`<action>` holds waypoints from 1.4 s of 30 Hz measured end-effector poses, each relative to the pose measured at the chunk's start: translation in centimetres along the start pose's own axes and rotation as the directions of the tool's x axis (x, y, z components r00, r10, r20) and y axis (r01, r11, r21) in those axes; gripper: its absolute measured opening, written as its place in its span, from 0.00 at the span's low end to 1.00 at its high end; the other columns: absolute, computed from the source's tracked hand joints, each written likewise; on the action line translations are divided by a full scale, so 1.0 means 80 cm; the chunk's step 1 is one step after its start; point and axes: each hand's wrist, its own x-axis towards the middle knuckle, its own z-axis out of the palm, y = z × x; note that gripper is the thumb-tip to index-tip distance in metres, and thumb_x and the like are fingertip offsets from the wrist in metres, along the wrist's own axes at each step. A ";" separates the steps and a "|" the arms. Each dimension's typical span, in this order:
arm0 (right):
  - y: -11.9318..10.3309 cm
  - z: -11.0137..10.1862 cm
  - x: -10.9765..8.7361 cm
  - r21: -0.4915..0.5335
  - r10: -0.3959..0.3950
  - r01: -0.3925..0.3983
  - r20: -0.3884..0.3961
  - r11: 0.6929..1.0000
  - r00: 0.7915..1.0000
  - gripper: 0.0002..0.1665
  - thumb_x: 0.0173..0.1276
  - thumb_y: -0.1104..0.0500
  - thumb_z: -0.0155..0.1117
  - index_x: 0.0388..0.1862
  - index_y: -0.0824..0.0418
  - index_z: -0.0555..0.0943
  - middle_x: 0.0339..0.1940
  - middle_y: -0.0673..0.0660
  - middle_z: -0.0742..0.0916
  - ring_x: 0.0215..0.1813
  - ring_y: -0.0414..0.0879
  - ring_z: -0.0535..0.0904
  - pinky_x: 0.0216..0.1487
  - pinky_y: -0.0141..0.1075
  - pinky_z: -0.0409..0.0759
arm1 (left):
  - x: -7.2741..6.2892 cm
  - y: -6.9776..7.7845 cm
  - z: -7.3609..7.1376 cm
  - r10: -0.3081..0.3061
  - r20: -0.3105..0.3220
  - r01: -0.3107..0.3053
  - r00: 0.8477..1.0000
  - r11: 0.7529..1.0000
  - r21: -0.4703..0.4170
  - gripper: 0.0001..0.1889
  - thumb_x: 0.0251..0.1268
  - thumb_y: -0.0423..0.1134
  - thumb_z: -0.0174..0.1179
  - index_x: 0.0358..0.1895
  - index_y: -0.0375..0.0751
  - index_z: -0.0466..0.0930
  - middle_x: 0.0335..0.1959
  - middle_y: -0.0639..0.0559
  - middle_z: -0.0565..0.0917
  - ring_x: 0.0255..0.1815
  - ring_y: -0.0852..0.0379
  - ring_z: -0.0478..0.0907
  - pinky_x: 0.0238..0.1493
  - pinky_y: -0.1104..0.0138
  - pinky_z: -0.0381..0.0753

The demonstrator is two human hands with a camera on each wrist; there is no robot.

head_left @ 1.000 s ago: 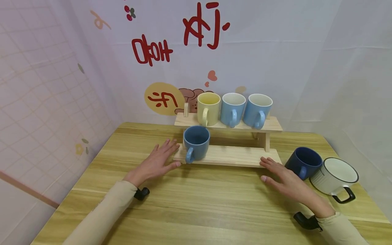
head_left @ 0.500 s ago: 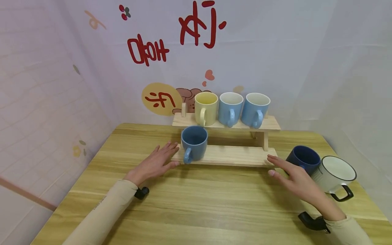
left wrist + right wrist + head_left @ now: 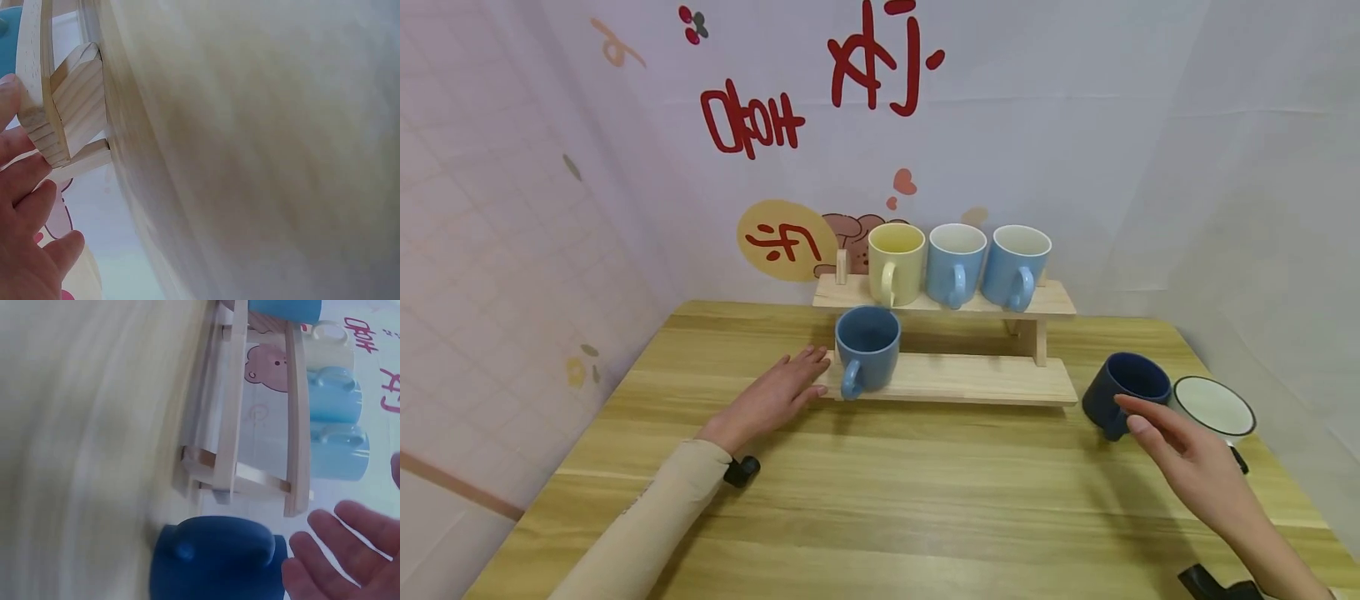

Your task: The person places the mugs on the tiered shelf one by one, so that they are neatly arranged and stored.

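My left hand [image 3: 767, 400] rests its fingertips on the left end of the lower board of a two-tier wooden rack [image 3: 977, 379]; the left wrist view shows its fingers [image 3: 34, 203] spread against the board's end. Beside it, a grey-blue mug [image 3: 871, 367] stands on that board with its handle to the front. My right hand [image 3: 1202, 471] hovers in front of a navy mug [image 3: 1099, 398] right of the rack, thumb and fingers extended. In the right wrist view the fingers [image 3: 334, 534] lie close to the navy mug [image 3: 219, 565], holding nothing; contact cannot be told.
On the upper board stand a yellow mug [image 3: 908, 279] and two light blue mugs, one in the middle [image 3: 943, 279] and one at right [image 3: 1003, 279]. Behind the right hand is a white mug [image 3: 1213, 406] with a black rim. Cloth walls [image 3: 1075, 150] close off the wooden table [image 3: 887, 500].
My right hand has left the right end of the lower board and moved right, to the front of the navy mug. The left hand stays at the rack; the head view has shifted slightly.
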 end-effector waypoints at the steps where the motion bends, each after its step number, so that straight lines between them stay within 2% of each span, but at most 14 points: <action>1: 0.002 -0.002 -0.003 0.005 0.024 -0.024 -0.005 1.000 1.000 0.22 0.83 0.57 0.57 0.72 0.54 0.79 0.65 0.36 0.82 0.57 0.15 0.72 0.47 0.13 0.73 | 0.000 0.000 0.000 -0.003 -0.002 0.003 1.000 1.000 -0.002 0.30 0.83 0.51 0.52 0.77 0.36 0.67 0.81 0.42 0.62 0.83 0.40 0.54 0.78 0.40 0.55; 5: 0.013 -0.009 -0.014 -0.009 0.104 -0.104 -0.006 0.995 0.995 0.22 0.83 0.54 0.56 0.71 0.55 0.79 0.60 0.26 0.79 0.54 0.13 0.71 0.44 0.13 0.70 | 0.000 0.001 0.001 -0.002 -0.006 0.002 1.000 1.000 -0.007 0.30 0.83 0.51 0.52 0.77 0.36 0.67 0.81 0.41 0.62 0.82 0.40 0.54 0.77 0.39 0.55; 8: 0.021 -0.010 -0.021 -0.039 0.160 -0.159 0.014 0.986 0.987 0.24 0.83 0.51 0.55 0.72 0.57 0.78 0.57 0.23 0.77 0.52 0.12 0.70 0.41 0.14 0.69 | 0.000 0.000 0.001 0.001 -0.009 -0.001 1.000 1.000 -0.008 0.30 0.82 0.50 0.53 0.77 0.35 0.67 0.81 0.40 0.62 0.82 0.39 0.55 0.77 0.39 0.56; 11: 0.028 -0.006 -0.026 -0.048 0.211 -0.209 0.045 0.977 0.976 0.26 0.84 0.48 0.54 0.73 0.58 0.77 0.56 0.25 0.77 0.52 0.12 0.68 0.40 0.14 0.68 | 0.000 -0.001 0.002 -0.003 -0.009 0.003 1.000 1.000 -0.016 0.30 0.82 0.51 0.53 0.77 0.36 0.67 0.81 0.41 0.62 0.82 0.40 0.55 0.77 0.39 0.56; 15: 0.034 0.003 -0.024 0.008 0.220 -0.221 0.075 0.975 0.973 0.28 0.84 0.48 0.53 0.74 0.63 0.74 0.58 0.30 0.79 0.53 0.12 0.67 0.43 0.14 0.67 | 0.000 -0.001 -0.001 -0.015 0.002 0.015 1.000 1.000 -0.016 0.31 0.83 0.52 0.52 0.78 0.37 0.67 0.81 0.42 0.61 0.83 0.41 0.54 0.78 0.41 0.56; 16: 0.035 0.006 -0.023 0.019 0.225 -0.228 0.080 0.974 0.971 0.29 0.85 0.48 0.52 0.75 0.64 0.73 0.59 0.32 0.79 0.53 0.13 0.67 0.43 0.14 0.68 | 0.000 -0.001 -0.002 -0.016 0.004 0.016 1.000 1.000 -0.016 0.31 0.83 0.52 0.52 0.78 0.37 0.67 0.81 0.43 0.61 0.83 0.42 0.54 0.78 0.41 0.56; 19: 0.036 0.014 -0.018 0.072 0.270 -0.279 0.115 0.958 0.956 0.33 0.85 0.47 0.50 0.76 0.68 0.69 0.67 0.51 0.81 0.52 0.13 0.67 0.43 0.15 0.69 | -0.002 -0.001 -0.004 -0.017 0.008 0.017 1.000 1.000 -0.021 0.30 0.82 0.51 0.53 0.78 0.37 0.67 0.81 0.43 0.61 0.82 0.41 0.55 0.78 0.42 0.56; 23: 0.036 0.021 -0.009 0.117 0.347 -0.371 0.184 0.921 0.920 0.40 0.86 0.43 0.45 0.79 0.74 0.61 0.74 0.76 0.71 0.56 0.24 0.73 0.48 0.21 0.75 | -0.002 0.001 -0.007 -0.016 0.018 0.017 1.000 0.999 -0.032 0.30 0.82 0.50 0.54 0.77 0.36 0.67 0.81 0.41 0.62 0.82 0.40 0.56 0.78 0.41 0.57; 25: 0.037 0.023 -0.003 0.141 0.356 -0.388 0.206 0.911 0.912 0.43 0.86 0.40 0.43 0.79 0.74 0.60 0.74 0.73 0.72 0.58 0.26 0.75 0.50 0.23 0.78 | 0.000 0.003 -0.009 -0.020 0.031 0.021 0.999 0.999 -0.032 0.31 0.82 0.51 0.54 0.77 0.36 0.67 0.81 0.41 0.62 0.82 0.40 0.56 0.78 0.42 0.57; 27: 0.039 0.026 0.002 0.199 0.341 -0.380 0.204 0.904 0.918 0.43 0.86 0.39 0.42 0.79 0.75 0.61 0.72 0.65 0.78 0.60 0.25 0.75 0.53 0.23 0.79 | 0.002 0.005 -0.010 -0.025 0.043 0.026 0.999 0.999 -0.032 0.31 0.82 0.52 0.53 0.78 0.37 0.67 0.81 0.43 0.61 0.82 0.41 0.56 0.78 0.43 0.57; 28: 0.041 0.028 0.006 0.234 0.330 -0.371 0.197 0.899 0.923 0.43 0.86 0.39 0.42 0.78 0.75 0.62 0.69 0.58 0.81 0.57 0.19 0.73 0.50 0.18 0.77 | 0.002 0.006 -0.010 -0.023 0.045 0.024 0.999 0.999 -0.029 0.31 0.82 0.52 0.53 0.78 0.37 0.66 0.82 0.43 0.61 0.82 0.41 0.56 0.78 0.43 0.57; 32: 0.047 0.037 0.016 0.418 0.300 -0.338 0.155 0.843 0.941 0.37 0.86 0.44 0.46 0.72 0.77 0.70 0.54 0.40 0.88 0.57 0.16 0.75 0.52 0.16 0.75 | 0.004 0.007 -0.011 -0.021 0.049 0.022 0.999 0.999 -0.026 0.31 0.82 0.51 0.53 0.78 0.37 0.66 0.82 0.42 0.61 0.82 0.43 0.57 0.78 0.44 0.58; 36: 0.051 0.045 0.021 0.553 0.324 -0.340 0.130 0.761 0.937 0.29 0.85 0.47 0.50 0.61 0.71 0.81 0.45 0.44 0.92 0.54 0.21 0.79 0.50 0.15 0.74 | 0.003 0.007 -0.010 -0.018 0.056 0.019 0.998 1.000 -0.021 0.31 0.82 0.51 0.53 0.78 0.37 0.66 0.82 0.42 0.61 0.82 0.43 0.56 0.78 0.45 0.59; 42: 0.046 0.052 0.019 0.559 0.396 -0.369 0.078 0.742 0.915 0.27 0.83 0.45 0.53 0.53 0.66 0.86 0.39 0.45 0.93 0.51 0.19 0.78 0.47 0.15 0.75 | 0.000 0.004 -0.008 -0.017 0.049 0.018 0.999 1.000 -0.020 0.31 0.82 0.51 0.52 0.79 0.37 0.65 0.82 0.43 0.60 0.82 0.44 0.57 0.78 0.45 0.59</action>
